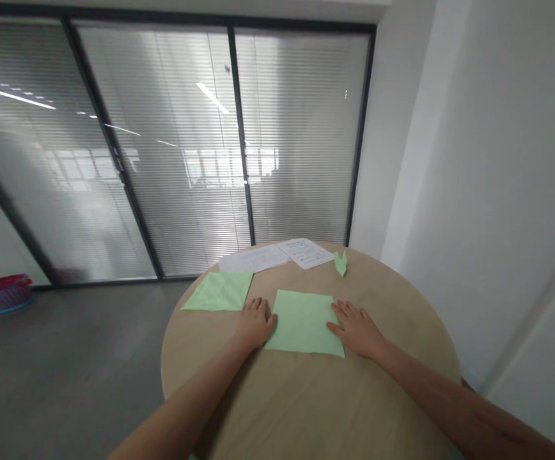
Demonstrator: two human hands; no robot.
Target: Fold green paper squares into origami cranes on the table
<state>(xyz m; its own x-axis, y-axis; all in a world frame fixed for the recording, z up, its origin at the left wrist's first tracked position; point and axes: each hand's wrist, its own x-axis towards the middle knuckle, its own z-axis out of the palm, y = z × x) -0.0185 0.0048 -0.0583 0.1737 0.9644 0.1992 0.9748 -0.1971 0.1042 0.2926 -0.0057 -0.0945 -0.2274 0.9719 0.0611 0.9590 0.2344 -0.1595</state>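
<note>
a round, wood-coloured table (306,409) seen from above. around the middle of the table lies a flat, roughly square green sheet (304,324), one side facing the near edge. the left hand (254,322) rests palm down at the sheet's left side, fingers extended and gripping nothing, its thumb on the paper's margin. the right hand (358,329) is also palm down, fingers spread, its fingertips on the sheet's right side.

other papers share the table. a creased green sheet (222,291) lies toward the left edge, crowding the left hand: its near right corner is right at the fingers (whether they touch it is hard to make out). along the far edge are two white papers: a printed page (305,253) and, to its left, a white sheet (253,258), whose print is too faint to read. a small folded green piece (340,263), with two points at its far end, lies right of the printed page, toward the far right of the table.

a dark-framed glass partition (186,211) with slatted blinds (301,128) stands behind the far edge. a plain white wall (512,160) closes off the right side. on the grey floor (90,377), well apart to the left, is a pink and blue basket (6,295).
</note>
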